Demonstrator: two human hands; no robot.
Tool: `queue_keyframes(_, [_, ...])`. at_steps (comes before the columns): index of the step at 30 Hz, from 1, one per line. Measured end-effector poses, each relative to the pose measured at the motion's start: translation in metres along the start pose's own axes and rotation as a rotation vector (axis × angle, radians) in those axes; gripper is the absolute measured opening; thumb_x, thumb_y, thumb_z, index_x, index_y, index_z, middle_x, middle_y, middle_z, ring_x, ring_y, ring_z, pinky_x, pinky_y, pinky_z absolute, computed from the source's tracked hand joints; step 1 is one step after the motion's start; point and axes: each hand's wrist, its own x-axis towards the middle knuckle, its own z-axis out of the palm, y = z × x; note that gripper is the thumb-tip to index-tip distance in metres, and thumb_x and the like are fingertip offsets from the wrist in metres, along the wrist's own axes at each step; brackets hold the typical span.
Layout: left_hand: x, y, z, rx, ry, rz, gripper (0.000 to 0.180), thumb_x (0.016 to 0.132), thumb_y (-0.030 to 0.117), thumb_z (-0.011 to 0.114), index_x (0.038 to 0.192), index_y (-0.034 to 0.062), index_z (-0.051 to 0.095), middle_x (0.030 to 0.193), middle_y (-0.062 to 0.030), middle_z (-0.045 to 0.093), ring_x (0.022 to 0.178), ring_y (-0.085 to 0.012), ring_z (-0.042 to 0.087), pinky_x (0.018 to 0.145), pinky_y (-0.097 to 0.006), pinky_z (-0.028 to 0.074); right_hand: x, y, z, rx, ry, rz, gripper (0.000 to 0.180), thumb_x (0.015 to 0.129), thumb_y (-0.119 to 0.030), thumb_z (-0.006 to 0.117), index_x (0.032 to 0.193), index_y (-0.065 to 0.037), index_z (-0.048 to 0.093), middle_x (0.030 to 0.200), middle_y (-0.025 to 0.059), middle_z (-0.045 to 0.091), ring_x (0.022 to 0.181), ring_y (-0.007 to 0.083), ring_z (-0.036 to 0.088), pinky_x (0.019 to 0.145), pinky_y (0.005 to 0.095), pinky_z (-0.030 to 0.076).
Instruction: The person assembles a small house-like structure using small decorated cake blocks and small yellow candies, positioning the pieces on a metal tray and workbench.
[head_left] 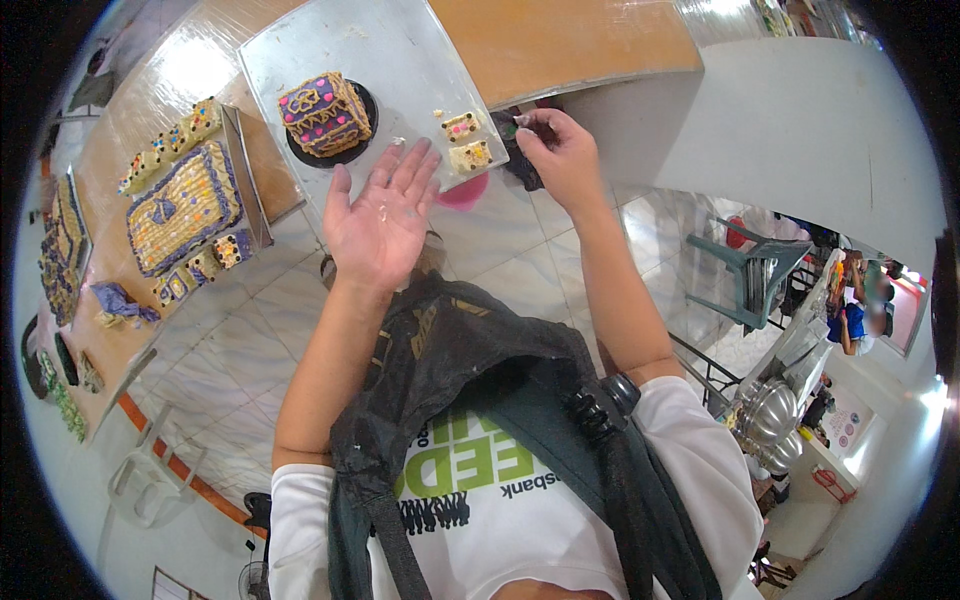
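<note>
My left hand (385, 222) is held palm up with its fingers stretched out, at the near edge of a silver board (420, 60). Pale smears show on the palm, and nothing lies in it. Just beyond the fingertips, a small purple cake (325, 115) with tan piping and pink dots sits on a round black base (371, 103). To the right, my right hand (558, 150) is raised by the board's corner, thumb and forefinger pinched together. What they hold, if anything, is too small to name. A dark cloth-like thing (522, 165) hangs beside it. Two small decorated cake pieces (468, 156) lie on the board near that corner.
On the left of the table stand a large purple-and-yellow cake (185, 210), a row of decorated pieces (172, 145) and a crumpled purple piping bag or cloth (125, 302). A pink bowl-like thing (462, 194) shows below the board. A green chair (750, 265) stands at right.
</note>
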Motion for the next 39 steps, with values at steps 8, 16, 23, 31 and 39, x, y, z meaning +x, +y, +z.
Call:
queue_keyframes(8, [-0.014, 0.0, 0.01, 0.191, -0.039, -0.098, 0.063, 0.089, 0.05, 0.028, 0.126, -0.0014, 0.034, 0.136, -0.0215, 0.028, 0.127, -0.0326, 0.027, 0.101, -0.043, 0.026, -0.023, -0.016, -0.022, 0.271, -0.062, 0.188, 0.024, 0.08, -0.015, 0.059, 0.097, 0.003, 0.061, 0.078, 0.0025, 0.06, 0.07, 0.0067, 0.052, 0.063, 0.0222, 0.044])
queue_keyframes(16, [-0.02, -0.007, 0.021, 0.165, -0.105, -0.158, 0.065, 0.089, 0.053, 0.025, 0.129, 0.0015, 0.033, 0.134, -0.019, 0.032, 0.125, -0.0289, 0.031, 0.101, -0.04, 0.027, -0.026, -0.043, 0.002, 0.159, -0.091, -0.021, 0.024, 0.072, -0.02, 0.065, 0.088, -0.002, 0.065, 0.085, 0.0094, 0.061, 0.08, 0.0184, 0.055, 0.073, 0.0309, 0.044])
queue_keyframes(23, [-0.024, -0.016, 0.024, 0.187, -0.241, -0.178, 0.071, 0.087, 0.058, 0.025, 0.132, 0.0036, 0.03, 0.127, -0.0175, 0.041, 0.121, -0.027, 0.036, 0.101, -0.036, 0.027, -0.044, -0.064, 0.029, -0.135, -0.101, -0.316, 0.024, 0.061, -0.025, 0.07, 0.079, -0.01, 0.068, 0.102, 0.0145, 0.051, 0.097, 0.0319, 0.04, 0.086, 0.0394, 0.035])
queue_keyframes(31, [-0.026, -0.023, 0.029, 0.261, -0.196, -0.141, 0.074, 0.086, 0.06, 0.025, 0.134, 0.0046, 0.027, 0.126, -0.0149, 0.043, 0.119, -0.0247, 0.038, 0.101, -0.034, 0.025, -0.046, -0.061, 0.033, -0.121, -0.118, -0.311, 0.023, 0.06, -0.024, 0.071, 0.078, -0.01, 0.068, 0.105, 0.0148, 0.049, 0.1, 0.0329, 0.038, 0.086, 0.0399, 0.034])
queue_keyframes(39, [-0.024, -0.028, 0.028, 0.324, -0.209, -0.136, 0.076, 0.086, 0.06, 0.019, 0.136, 0.0015, 0.021, 0.134, -0.0132, 0.032, 0.126, -0.0243, 0.028, 0.106, -0.036, 0.014, -0.046, -0.056, 0.033, -0.048, -0.149, -0.205, 0.024, 0.062, -0.025, 0.07, 0.079, -0.008, 0.068, 0.107, 0.0153, 0.049, 0.102, 0.0329, 0.037, 0.089, 0.0408, 0.033])
